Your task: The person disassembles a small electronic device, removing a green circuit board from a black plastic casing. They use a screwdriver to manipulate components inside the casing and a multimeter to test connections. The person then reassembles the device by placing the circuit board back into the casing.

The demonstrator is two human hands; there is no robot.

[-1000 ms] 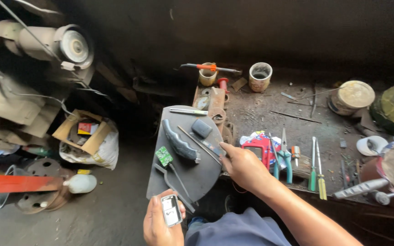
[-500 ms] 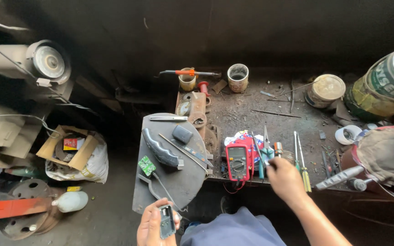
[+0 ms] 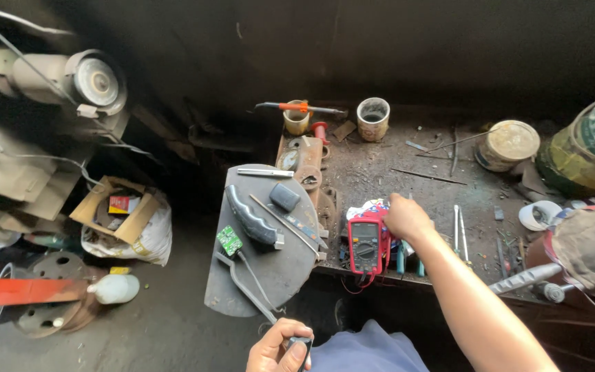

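Observation:
My left hand (image 3: 275, 350) is at the bottom edge, closed around a small dark handheld device (image 3: 299, 346). My right hand (image 3: 405, 218) reaches over the dirty workbench (image 3: 408, 162) and rests on a pile of tools beside a red multimeter (image 3: 366, 244); its fingers are curled, and whether they grip anything is hidden. Left of the multimeter lies a grey round metal plate (image 3: 277, 265) with a black handle (image 3: 251, 217), a small green circuit board (image 3: 229, 240) and thin rods on it.
Screwdrivers (image 3: 460, 227) lie right of my hand. Cups (image 3: 372, 118) and a tin (image 3: 508, 145) stand at the bench's back, a large can (image 3: 590, 148) at right. On the floor at left are a cardboard box (image 3: 115, 209), a motor (image 3: 70, 79) and a white bottle (image 3: 116, 288).
My right hand has moved up and left, from the screwdrivers to the tool pile beside the multimeter. My left hand sank lower in view, still with the device.

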